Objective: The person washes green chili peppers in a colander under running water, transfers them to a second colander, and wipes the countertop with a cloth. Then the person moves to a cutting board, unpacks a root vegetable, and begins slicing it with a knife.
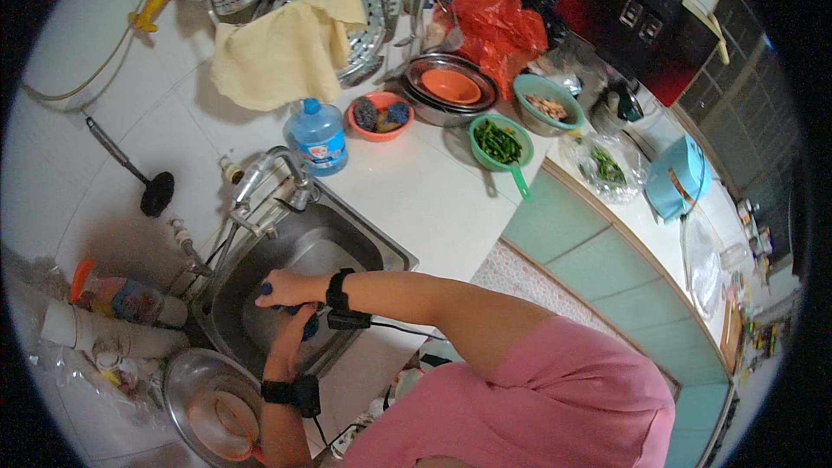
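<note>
Over the stainless steel sink (351, 234), my right hand (289, 288) is closed around a dark blue cloth (311, 326). My left hand (298, 325) grips the same bunched cloth just below, close against the right one. Parts of the cloth stick out past the fingers on both sides; the rest is hidden in my hands. Each wrist wears a black strap with a small device and a cable. Beyond my hands, the metal faucet (302, 188) stands at the sink's back rim.
A blue plastic jug (318, 136) stands beside the faucet, near an orange bowl of scrubbers (380, 117). Farther right are a green strainer of green vegetables (500, 143) and stacked metal basins (422, 114). Left of the sink are a bottle (130, 299) and a metal basin (175, 383).
</note>
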The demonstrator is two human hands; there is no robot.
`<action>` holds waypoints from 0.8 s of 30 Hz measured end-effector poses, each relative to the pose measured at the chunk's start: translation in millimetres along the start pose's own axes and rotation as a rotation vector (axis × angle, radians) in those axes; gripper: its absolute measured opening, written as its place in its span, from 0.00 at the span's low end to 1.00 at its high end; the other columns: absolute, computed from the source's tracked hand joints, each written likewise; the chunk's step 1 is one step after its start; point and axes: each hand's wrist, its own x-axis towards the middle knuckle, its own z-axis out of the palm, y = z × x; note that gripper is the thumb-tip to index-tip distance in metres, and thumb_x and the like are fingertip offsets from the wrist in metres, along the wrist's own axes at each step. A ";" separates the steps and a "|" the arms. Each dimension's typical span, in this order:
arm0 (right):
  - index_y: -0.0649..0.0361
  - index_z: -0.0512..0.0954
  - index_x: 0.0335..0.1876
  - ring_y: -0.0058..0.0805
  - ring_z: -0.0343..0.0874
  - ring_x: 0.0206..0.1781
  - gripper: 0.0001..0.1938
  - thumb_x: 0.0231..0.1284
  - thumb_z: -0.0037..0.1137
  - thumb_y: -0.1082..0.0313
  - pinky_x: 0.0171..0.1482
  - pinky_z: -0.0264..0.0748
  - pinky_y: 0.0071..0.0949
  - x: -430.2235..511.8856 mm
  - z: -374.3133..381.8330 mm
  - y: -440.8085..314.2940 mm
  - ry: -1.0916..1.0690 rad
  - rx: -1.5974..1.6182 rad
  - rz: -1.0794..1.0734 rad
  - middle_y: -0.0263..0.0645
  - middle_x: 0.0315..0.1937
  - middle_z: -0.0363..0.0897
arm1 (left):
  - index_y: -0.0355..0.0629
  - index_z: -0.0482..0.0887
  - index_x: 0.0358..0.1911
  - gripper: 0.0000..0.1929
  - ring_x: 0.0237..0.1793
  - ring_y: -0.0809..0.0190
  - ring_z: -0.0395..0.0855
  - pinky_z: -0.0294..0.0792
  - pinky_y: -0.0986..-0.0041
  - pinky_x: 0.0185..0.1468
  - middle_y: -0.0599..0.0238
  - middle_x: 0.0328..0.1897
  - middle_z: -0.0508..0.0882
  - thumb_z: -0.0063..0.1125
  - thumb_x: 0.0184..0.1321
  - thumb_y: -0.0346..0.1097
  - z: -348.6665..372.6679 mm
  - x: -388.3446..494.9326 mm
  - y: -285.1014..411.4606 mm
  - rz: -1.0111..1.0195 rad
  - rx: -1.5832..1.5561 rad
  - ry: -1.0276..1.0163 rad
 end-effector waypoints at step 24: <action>0.56 0.54 0.68 0.48 0.61 0.64 0.36 0.60 0.41 0.39 0.63 0.59 0.41 -106.8 -63.8 66.1 0.004 0.001 0.146 0.51 0.61 0.63 | 0.33 0.69 0.54 0.39 0.47 0.55 0.72 0.66 0.66 0.44 0.54 0.50 0.73 0.49 0.54 0.65 42.5 -3.8 13.4 -0.103 -0.093 0.244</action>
